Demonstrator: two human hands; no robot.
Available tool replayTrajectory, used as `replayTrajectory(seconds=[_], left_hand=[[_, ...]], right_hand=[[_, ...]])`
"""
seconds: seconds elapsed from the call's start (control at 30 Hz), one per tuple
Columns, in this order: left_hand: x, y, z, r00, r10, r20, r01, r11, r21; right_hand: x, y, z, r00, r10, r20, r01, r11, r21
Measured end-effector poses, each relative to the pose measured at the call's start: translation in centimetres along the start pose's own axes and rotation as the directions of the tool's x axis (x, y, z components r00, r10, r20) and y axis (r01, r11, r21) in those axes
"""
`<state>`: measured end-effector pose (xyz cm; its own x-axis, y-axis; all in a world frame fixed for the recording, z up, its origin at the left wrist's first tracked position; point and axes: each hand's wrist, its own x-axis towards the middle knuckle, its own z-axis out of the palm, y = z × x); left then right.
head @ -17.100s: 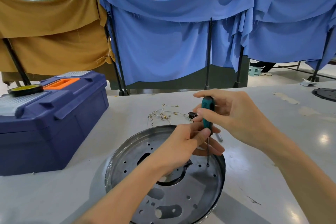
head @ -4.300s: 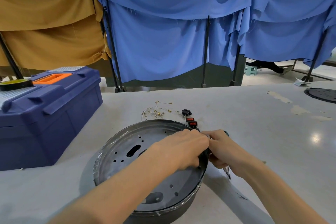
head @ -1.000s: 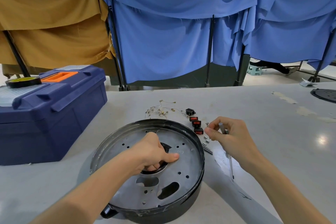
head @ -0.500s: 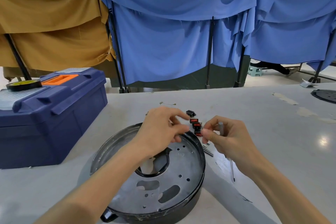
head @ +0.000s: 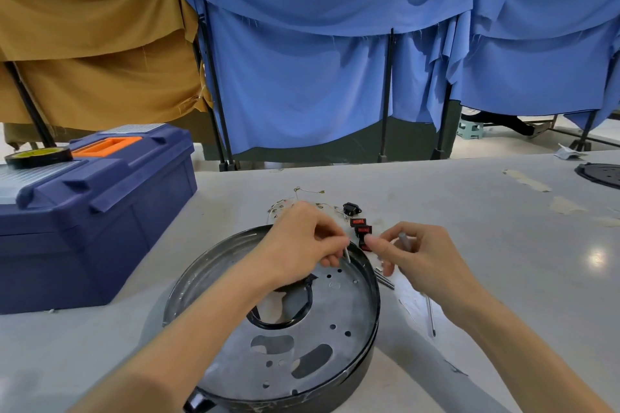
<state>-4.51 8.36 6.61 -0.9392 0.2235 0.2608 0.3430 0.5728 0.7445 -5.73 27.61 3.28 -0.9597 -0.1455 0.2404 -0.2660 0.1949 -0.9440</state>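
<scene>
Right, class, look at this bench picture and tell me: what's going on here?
A person works over a round black appliance base topped by a perforated metal plate. The left hand pinches a small metal part above the plate's far rim. The right hand holds a screwdriver in its palm, shaft pointing down toward the table. Beside the base lie red switches; a blue toolbox stands at left.

bright overhead light, glare on table (head: 595, 258), edges bowed by wide lens
</scene>
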Motion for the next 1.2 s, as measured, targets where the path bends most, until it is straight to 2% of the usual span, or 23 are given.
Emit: replayTrajectory(seconds=[0.13, 0.67, 0.93, 1.2], left_hand=[[-0.5, -1.4, 1.1, 0.994, -0.069, 0.089, 0.062, 0.995, 0.079], [-0.5, -1.1, 2.2, 0.997, 0.055, 0.051, -0.066, 0.963, 0.261], [-0.1, -0.8, 2.6, 0.982, 0.133, 0.134, -0.183, 0.842, 0.508], [0.0, -0.2, 2.7, 0.977, 0.106, 0.186, -0.196, 0.789, 0.582]], right_hand=[[0.2, 1.0, 0.3, 0.987, 0.117, 0.110, -0.105, 0.988, -0.113], [0.4, 1.7, 0.3, 0.982, 0.134, 0.136, -0.117, 0.985, -0.124], [0.3, 1.9, 0.5, 0.976, 0.125, 0.178, -0.105, 0.987, -0.121], [0.4, 1.5, 0.4, 0.957, 0.173, 0.232, -0.161, 0.984, -0.069]])
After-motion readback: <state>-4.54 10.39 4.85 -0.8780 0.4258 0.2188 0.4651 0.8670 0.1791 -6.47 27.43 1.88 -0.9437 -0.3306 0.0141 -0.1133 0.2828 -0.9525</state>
